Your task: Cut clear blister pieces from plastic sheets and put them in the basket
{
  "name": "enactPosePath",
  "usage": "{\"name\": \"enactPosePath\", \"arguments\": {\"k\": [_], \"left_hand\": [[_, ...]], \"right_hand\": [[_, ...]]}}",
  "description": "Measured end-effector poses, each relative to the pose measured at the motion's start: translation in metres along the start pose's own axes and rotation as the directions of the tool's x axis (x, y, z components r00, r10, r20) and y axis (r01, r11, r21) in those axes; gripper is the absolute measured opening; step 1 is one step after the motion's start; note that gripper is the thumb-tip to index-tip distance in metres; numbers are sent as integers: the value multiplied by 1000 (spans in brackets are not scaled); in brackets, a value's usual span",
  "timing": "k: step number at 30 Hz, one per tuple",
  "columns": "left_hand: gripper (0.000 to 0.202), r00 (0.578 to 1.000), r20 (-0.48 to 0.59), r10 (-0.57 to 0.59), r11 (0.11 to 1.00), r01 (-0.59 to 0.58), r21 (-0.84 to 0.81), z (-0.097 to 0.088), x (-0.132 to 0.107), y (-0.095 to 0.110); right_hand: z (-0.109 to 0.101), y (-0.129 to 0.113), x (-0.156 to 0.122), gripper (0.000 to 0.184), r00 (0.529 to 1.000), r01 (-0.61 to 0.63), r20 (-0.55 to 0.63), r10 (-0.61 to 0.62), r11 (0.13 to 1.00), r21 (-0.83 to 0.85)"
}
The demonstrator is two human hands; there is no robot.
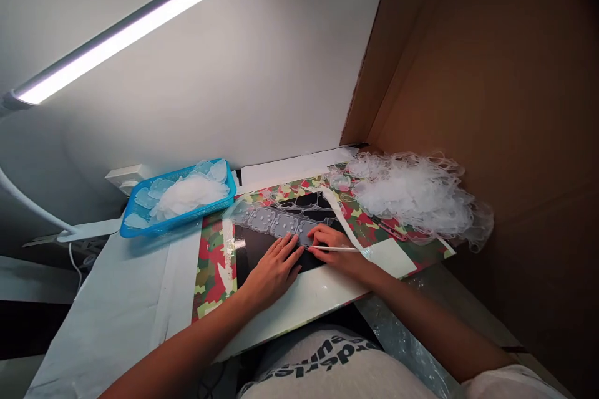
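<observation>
A strip of translucent molded pieces (262,221) lies across a black mat (253,255) on the board. My left hand (277,267) rests on the strip's near edge, fingers stretched out and nothing gripped. Beside it, my right hand (330,244) is closed with a thin white stick-like tool (341,249) in its grip. The tool's dark tip is close to my left fingertips, at the strip's lower edge. What kind of tool it is I cannot make out. Thin clear offcut webbing (322,202) lies above the strip.
A blue basket (178,225) of translucent pieces stands at the back left. Clear plastic scraps (416,193) are heaped at the right, near a cardboard wall (491,106). A dark pink-handled tool (390,229) lies before the heap. A lamp (135,28) hangs above.
</observation>
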State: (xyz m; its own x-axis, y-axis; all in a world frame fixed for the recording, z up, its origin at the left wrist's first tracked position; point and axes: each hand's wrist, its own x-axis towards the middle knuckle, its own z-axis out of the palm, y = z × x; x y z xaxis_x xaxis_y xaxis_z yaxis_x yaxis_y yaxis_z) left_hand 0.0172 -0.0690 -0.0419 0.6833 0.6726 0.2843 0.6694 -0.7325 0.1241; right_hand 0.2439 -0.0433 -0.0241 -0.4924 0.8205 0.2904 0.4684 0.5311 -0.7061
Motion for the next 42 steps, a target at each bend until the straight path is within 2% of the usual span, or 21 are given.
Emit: {"name": "enactPosePath", "arguments": {"k": [9,20,24,26,28,30,33,36,42], "left_hand": [[39,999,-2,-34,999,34,-42,2,-1,0],[45,999,25,-29,992,32,-118,1,-1,-7],[49,1000,15,-23,994,25,-107,1,-1,-8],[49,1000,14,-27,995,29,-96,0,-1,-8],[50,999,25,-36,995,38,-92,-1,-1,-7],[52,999,35,-41,994,44,-96,-2,-1,-7],[54,999,33,-40,994,43,-102,-2,-2,-7],[54,999,23,-44,994,47,-103,-2,-2,-6],[52,999,13,-34,993,36,-109,-3,-2,-6]], "right_hand": [[2,-7,5,10,999,32,15,-31,995,-91],[3,0,-3,13,998,45,54,-39,992,-118],[11,5,0,10,991,133,10,-136,945,-299],[8,6,4,15,988,139,-13,-155,917,-373],[-3,4,7,17,991,47,-99,-86,940,-339],[-16,-1,8,14,986,-58,-163,23,976,-211],[-23,-10,6,17,995,-63,-77,61,998,-30],[-11,-9,1,14,1000,15,9,-15,1000,-16],[18,6,-3,8,992,121,8,-123,962,-246]]}}
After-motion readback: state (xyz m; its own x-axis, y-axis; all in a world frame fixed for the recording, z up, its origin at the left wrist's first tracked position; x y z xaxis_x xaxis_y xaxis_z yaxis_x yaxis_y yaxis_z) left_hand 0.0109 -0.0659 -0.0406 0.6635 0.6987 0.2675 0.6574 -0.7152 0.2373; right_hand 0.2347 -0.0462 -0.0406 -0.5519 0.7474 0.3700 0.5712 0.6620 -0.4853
